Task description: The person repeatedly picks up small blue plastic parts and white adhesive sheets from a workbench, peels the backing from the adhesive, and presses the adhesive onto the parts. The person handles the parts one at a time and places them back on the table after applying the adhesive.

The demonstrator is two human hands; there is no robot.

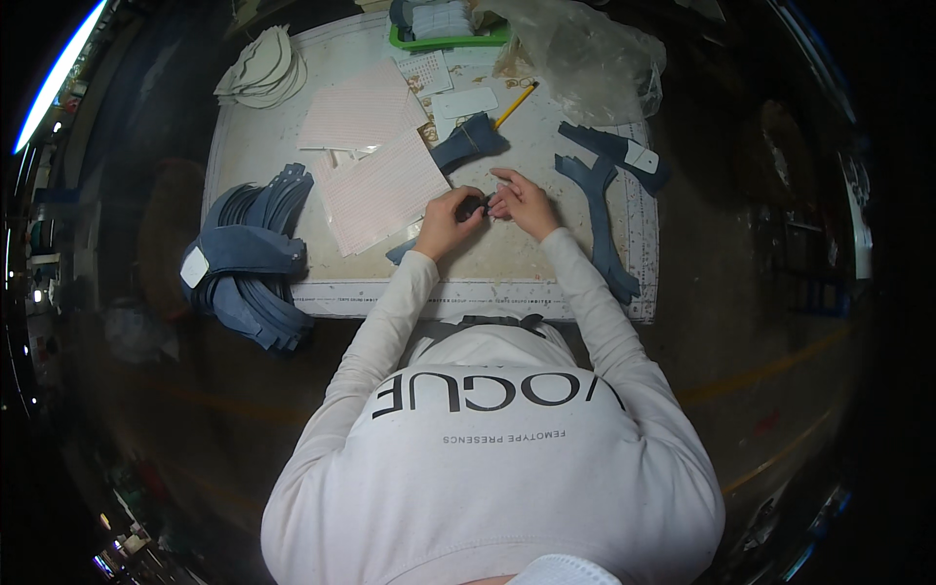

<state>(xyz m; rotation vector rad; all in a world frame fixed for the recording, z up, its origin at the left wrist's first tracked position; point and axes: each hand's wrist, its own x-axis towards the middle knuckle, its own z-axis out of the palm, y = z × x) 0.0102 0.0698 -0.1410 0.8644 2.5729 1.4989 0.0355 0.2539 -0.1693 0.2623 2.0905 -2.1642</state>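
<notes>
Close together over the near middle of the table, my two hands meet at a small dark object point(472, 206). My left hand point(446, 226) has its fingers closed round that object, whose kind I cannot make out. My right hand point(526, 207) faces it with the index finger raised apart; its thumb and lower fingers come together beside the dark object, and whatever they pinch is too small to name. Left of my hands lie white sheets with fine pink stripes point(382, 190). A blue fabric piece point(472, 142) rests just beyond them, and another blue piece point(398, 252) sticks out by my left wrist.
Stacked blue fabric pieces point(253, 252) overhang the table's left edge. More blue pieces point(601, 200) lie at the right. Towards the back are off-white pieces point(263, 70), a yellow pencil point(517, 105), a green tray point(444, 44) and a clear plastic bag point(600, 68).
</notes>
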